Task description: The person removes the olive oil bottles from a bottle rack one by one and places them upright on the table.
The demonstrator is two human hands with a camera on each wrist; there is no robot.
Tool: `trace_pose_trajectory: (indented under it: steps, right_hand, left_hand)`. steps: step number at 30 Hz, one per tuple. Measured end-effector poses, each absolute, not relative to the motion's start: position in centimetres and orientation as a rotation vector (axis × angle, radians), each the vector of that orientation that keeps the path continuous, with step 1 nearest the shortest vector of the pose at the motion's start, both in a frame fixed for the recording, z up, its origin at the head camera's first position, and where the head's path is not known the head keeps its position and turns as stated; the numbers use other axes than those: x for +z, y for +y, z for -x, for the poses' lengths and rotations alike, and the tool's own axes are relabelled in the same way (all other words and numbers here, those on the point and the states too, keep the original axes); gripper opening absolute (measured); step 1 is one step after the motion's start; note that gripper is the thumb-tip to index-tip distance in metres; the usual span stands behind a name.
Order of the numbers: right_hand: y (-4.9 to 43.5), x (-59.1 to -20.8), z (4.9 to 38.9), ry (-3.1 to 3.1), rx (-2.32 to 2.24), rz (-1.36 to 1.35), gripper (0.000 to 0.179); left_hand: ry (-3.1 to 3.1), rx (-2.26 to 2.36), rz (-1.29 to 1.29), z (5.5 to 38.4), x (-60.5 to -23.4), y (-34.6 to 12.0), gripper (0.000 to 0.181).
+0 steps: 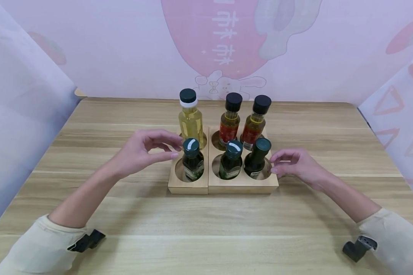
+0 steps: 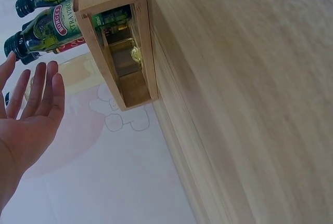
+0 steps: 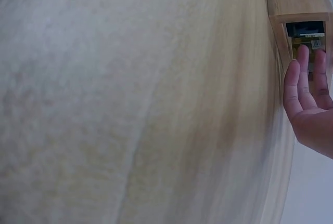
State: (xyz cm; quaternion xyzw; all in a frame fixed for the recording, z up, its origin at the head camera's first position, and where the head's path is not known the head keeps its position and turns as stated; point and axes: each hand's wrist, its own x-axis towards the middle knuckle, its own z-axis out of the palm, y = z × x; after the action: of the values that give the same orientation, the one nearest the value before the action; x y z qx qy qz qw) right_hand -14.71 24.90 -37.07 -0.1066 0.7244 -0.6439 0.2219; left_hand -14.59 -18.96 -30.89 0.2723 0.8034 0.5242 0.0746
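Note:
Two wooden bottle holders (image 1: 240, 187) stand side by side with several bottles upright in their round holes. My left hand (image 1: 151, 147) reaches in from the left, its thumb and fingers spread beside the front-left olive oil bottle (image 1: 193, 166). In the left wrist view that bottle (image 2: 52, 26) shows a green Borges label, and the palm and loose fingers hold nothing. At the right end of the holder is my right hand (image 1: 297, 166), fingertips right at the edge by a dark bottle with a green cap (image 1: 256, 158). The right wrist view shows its fingers (image 3: 304, 78) relaxed over the open side.
A tall pale-yellow oil bottle (image 1: 191, 124) stands at the back left. Two red-labelled bottles with black caps, one of them the nearer-centre bottle (image 1: 228, 128), are at the back right. Another green-capped bottle (image 1: 231, 164) sits front centre. A printed wall (image 1: 124, 57) rises behind the wooden table (image 1: 192, 236).

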Motion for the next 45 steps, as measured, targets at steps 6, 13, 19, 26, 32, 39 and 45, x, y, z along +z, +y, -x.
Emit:
trace_pose_trajectory:
  steps: [6,13,19,26,32,39,45]
  right_hand:
    - [25.2,-37.3,14.7,1.976,-1.799,0.300,0.023]
    - [25.3,-37.7,14.8,1.989,-1.803,0.283,0.024]
    - [25.3,-37.8,14.9,2.018,-1.782,0.311,0.023]
    - [25.4,-37.8,15.1,2.003,-1.778,0.400,0.030]
    - [25.4,-37.8,15.2,2.009,-1.765,0.386,0.026]
    - [25.4,-37.7,15.3,2.028,-1.743,0.373,0.023]
    - [25.4,-37.6,15.4,2.024,-1.731,0.378,0.026]
  left_hand:
    - [2.385,1.634,-0.855,14.6,-30.8,-18.3,0.036]
    - [2.354,1.679,-0.852,14.7,-30.8,-17.5,0.039]
    - [2.362,1.641,-0.855,14.8,-30.8,-17.1,0.043]
    - [2.375,1.615,-0.893,14.8,-30.8,-16.7,0.044]
    - [2.350,1.639,-0.900,14.9,-30.9,-16.3,0.045]
    - [2.318,1.655,-0.888,15.0,-30.9,-16.0,0.050]
    - [2.237,1.710,-0.884,15.1,-30.9,-15.6,0.050]
